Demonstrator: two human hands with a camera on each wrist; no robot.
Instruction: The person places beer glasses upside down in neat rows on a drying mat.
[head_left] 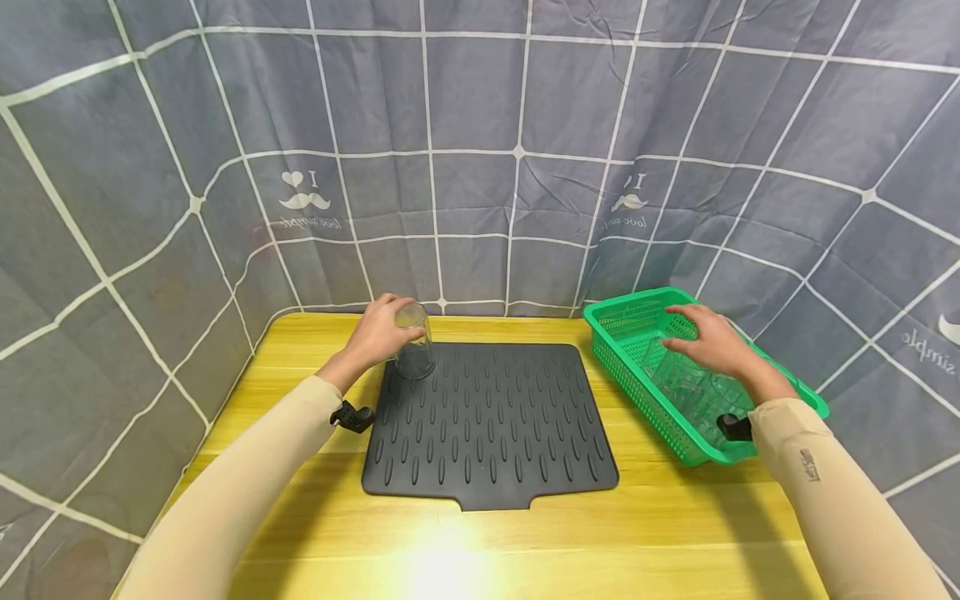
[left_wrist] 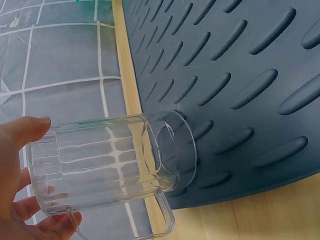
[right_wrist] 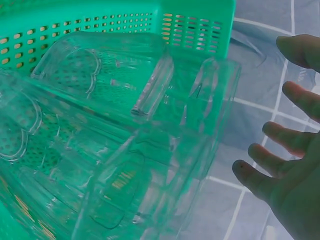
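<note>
A clear glass mug with a handle [left_wrist: 110,165] stands at the back left corner of the black ribbed mat [head_left: 487,425]. My left hand [head_left: 382,331] grips its upper end, thumb on one side and fingers round the other. In the left wrist view, the mug's far end meets the mat. Above the green basket [head_left: 637,392], my right hand [head_left: 708,340] is held with fingers spread and nothing between them. Several clear glass vessels [right_wrist: 145,175] lie in that basket, overlapping, so their exact shapes are hard to tell. In the right wrist view, the fingers appear apart from them.
Under the mat and basket is a yellow wood-grain table [head_left: 345,533], with a bright glare at its front. A grey curtain with white grid lines [head_left: 472,200] hangs behind and along both sides. The basket's perforated walls rise around the glassware.
</note>
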